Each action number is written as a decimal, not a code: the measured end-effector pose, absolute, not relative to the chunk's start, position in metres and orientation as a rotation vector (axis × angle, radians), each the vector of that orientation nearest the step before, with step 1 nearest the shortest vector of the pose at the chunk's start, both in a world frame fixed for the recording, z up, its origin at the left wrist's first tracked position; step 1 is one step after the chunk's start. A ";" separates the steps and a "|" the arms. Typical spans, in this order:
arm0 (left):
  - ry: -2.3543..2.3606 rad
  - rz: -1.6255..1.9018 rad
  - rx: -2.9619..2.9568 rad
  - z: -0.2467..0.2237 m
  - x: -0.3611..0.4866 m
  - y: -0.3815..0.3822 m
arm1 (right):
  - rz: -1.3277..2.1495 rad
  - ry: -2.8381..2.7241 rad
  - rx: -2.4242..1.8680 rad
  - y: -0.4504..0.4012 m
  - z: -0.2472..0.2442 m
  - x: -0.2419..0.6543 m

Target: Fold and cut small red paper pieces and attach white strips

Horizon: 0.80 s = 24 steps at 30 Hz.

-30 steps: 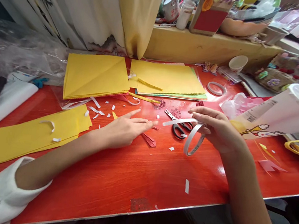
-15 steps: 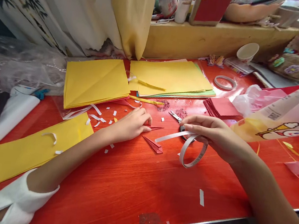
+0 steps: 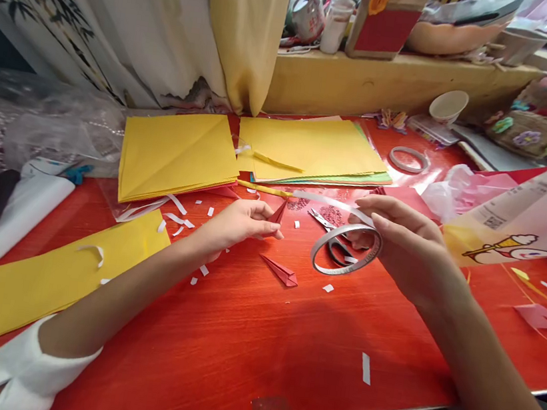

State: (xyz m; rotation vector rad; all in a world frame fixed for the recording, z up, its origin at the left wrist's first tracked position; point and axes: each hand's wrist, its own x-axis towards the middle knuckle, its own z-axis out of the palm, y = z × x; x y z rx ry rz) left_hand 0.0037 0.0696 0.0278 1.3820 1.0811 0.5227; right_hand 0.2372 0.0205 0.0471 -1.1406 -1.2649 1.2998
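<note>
My left hand (image 3: pixel 245 225) pinches a small folded red paper piece (image 3: pixel 278 212), its pointed tip upward, just above the table. My right hand (image 3: pixel 404 246) is closed on a roll of white double-sided tape (image 3: pixel 318 254); a loose strip of tape (image 3: pixel 329 201) sticks out to the left from it. Between the hands, a second folded red paper piece (image 3: pixel 282 272) lies flat on the table. Scissors (image 3: pixel 337 240) with black handles rest behind the tape roll, partly hidden by it and by my right hand.
Yellow paper stacks (image 3: pixel 179 152) lie at the back and a long yellow stack (image 3: pixel 41 289) at left. White scraps (image 3: pixel 203 270) are scattered about the red table (image 3: pixel 213 358). Another tape roll (image 3: pixel 409 160), a pink plastic bag (image 3: pixel 481 195) and a printed paper bag (image 3: pixel 524 211) occupy the right.
My left hand has lifted a folded red paper piece from the table and tilted it upright. My right hand has turned the tape roll, raising it and its loose strip.
</note>
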 end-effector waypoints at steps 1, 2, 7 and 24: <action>1.082 0.545 1.414 0.028 0.003 0.070 | 1.302 -1.278 -1.095 0.018 0.049 0.237; 1.084 0.568 1.452 0.028 0.002 0.069 | 1.303 -1.301 -1.056 0.016 0.051 0.236; 1.099 0.654 1.418 0.034 0.003 0.066 | 1.174 -1.460 -1.073 0.004 0.060 0.235; 0.988 0.738 1.353 0.047 0.008 0.059 | 0.445 -2.256 -1.397 -0.001 0.049 0.220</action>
